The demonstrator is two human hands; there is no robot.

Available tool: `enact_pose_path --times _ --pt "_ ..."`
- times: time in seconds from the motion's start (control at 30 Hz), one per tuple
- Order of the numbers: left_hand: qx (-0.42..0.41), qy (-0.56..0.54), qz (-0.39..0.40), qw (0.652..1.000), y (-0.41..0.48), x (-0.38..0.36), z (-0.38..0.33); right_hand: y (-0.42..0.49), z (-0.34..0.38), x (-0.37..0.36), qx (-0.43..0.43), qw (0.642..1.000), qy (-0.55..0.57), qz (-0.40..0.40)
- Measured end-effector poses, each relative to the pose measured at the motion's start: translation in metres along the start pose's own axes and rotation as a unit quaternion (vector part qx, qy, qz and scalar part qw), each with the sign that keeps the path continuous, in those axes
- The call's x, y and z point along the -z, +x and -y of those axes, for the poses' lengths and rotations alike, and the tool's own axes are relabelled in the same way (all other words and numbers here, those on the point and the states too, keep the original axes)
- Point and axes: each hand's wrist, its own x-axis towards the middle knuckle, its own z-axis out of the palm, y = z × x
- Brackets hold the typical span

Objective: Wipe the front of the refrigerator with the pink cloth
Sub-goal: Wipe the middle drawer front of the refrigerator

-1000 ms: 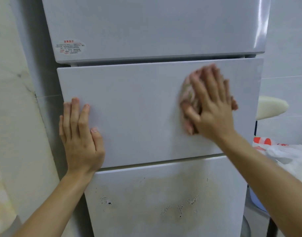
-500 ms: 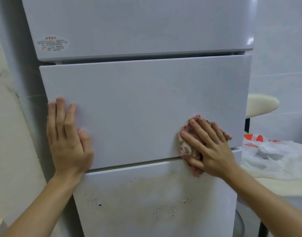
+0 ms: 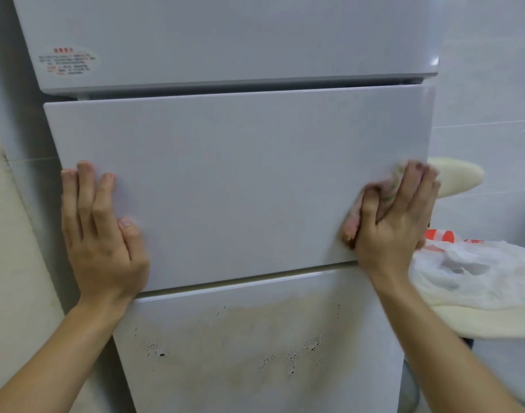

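The left hand lies flat, fingers straight, on the left edge of the smooth, glossy white refrigerator (its bottom panel is blotched tan and speckled black). At the middle panel's right edge, the right hand presses the crumpled pink cloth to the surface, gripping it between thumb and fingers. Further right lies a crinkled white plastic bag.

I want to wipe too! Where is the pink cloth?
Head view, right side: the pink cloth is bunched under the right hand, against the middle refrigerator door near its right edge.
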Motion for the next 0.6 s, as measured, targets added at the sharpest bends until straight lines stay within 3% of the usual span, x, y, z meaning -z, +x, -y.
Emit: enact_pose_path --times 0.17,0.27,0.47,0.6 --pt "0.010 -0.003 0.004 1.000 0.001 0.001 -0.002 -0.052 -0.028 0.010 -0.037 0.997 -0.030 0.066" --pt "0.009 -0.004 0.002 1.000 0.002 0.002 -0.002 -0.015 -0.015 0.005 -0.066 0.997 0.002 0.027" --pt "0.010 -0.006 0.007 1.000 -0.001 0.000 0.001 0.119 0.042 0.000 -0.007 0.999 0.030 0.020" --pt "-0.003 0.003 0.000 1.000 0.000 -0.001 0.002 0.087 0.023 0.003 -0.043 0.997 0.053 0.024"
